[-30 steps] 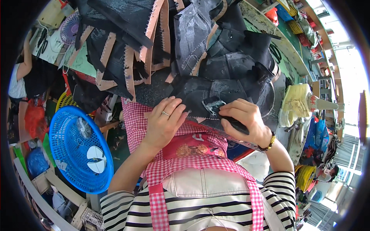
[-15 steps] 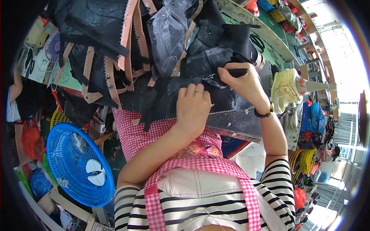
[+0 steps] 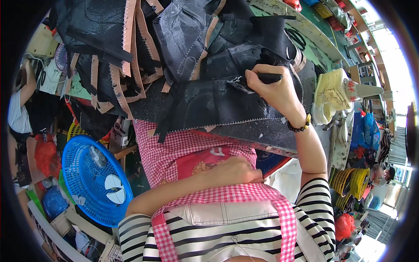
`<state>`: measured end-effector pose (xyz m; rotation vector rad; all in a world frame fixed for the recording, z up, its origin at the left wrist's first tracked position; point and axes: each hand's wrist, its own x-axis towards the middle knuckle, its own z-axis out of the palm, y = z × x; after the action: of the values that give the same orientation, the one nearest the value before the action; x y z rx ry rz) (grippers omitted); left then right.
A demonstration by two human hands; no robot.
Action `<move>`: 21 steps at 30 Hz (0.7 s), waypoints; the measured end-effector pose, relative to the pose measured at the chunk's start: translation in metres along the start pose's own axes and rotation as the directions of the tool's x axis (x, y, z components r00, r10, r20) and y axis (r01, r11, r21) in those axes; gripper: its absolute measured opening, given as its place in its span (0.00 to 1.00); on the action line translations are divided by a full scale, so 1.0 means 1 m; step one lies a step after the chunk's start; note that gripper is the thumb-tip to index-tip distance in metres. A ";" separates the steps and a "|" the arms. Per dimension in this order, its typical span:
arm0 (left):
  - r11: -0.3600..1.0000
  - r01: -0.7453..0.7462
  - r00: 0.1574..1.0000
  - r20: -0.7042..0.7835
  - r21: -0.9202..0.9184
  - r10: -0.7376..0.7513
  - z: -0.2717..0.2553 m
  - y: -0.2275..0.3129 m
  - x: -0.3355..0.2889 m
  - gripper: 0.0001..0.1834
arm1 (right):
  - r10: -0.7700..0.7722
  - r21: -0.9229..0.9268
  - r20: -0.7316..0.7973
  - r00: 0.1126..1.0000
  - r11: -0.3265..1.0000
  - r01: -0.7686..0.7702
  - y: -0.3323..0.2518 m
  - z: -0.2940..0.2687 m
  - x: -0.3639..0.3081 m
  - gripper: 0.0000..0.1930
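Observation:
My right hand point(image 3: 271, 89) is closed around a short black tool point(image 3: 269, 77) like a thick pen; its working end is hidden by the fingers. It sits over the right part of a black sheet piece point(image 3: 200, 105) with a zigzag-cut lower edge, lying flat on the dark work board point(image 3: 279, 135). Close to the fingers is a whitish frayed patch point(image 3: 238, 83). My left hand point(image 3: 238, 171) is off the piece, low in front of the pink checked apron point(image 3: 152, 153), its fingers curled; what they hold, if anything, is hidden.
Black pieces with tan zigzag strips point(image 3: 126, 39) are heaped at the far left of the bench. A yellowish tub point(image 3: 334, 89) stands on the right. A blue basket point(image 3: 70, 174) is at lower left, and another person's arm point(image 3: 29, 81) shows at far left.
My left hand has let go of the black piece and drawn back to the apron. My right hand stays at nearly the same spot, still gripping the black tool.

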<state>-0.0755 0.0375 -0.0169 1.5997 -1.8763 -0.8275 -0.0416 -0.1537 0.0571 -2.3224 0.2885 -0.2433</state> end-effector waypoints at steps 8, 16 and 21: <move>0.849 0.414 0.566 -0.823 0.330 0.045 -0.025 -0.036 -0.072 0.10 | -0.380 0.193 0.179 0.908 0.918 0.346 0.005 0.023 -0.019 0.05; 0.864 0.438 0.528 -0.849 0.250 -0.021 -0.006 -0.044 -0.081 0.08 | -0.473 0.299 0.414 0.777 0.878 0.375 -0.004 0.004 -0.034 0.04; 0.878 0.367 0.597 -0.801 0.308 0.032 -0.005 -0.052 -0.093 0.09 | 0.262 0.177 0.113 0.958 0.944 -0.279 -0.008 0.019 -0.043 0.11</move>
<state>-0.0231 0.1235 -0.0524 1.9867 -1.2725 0.3258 -0.0765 -0.1240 0.0460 -2.0683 0.5133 -0.0297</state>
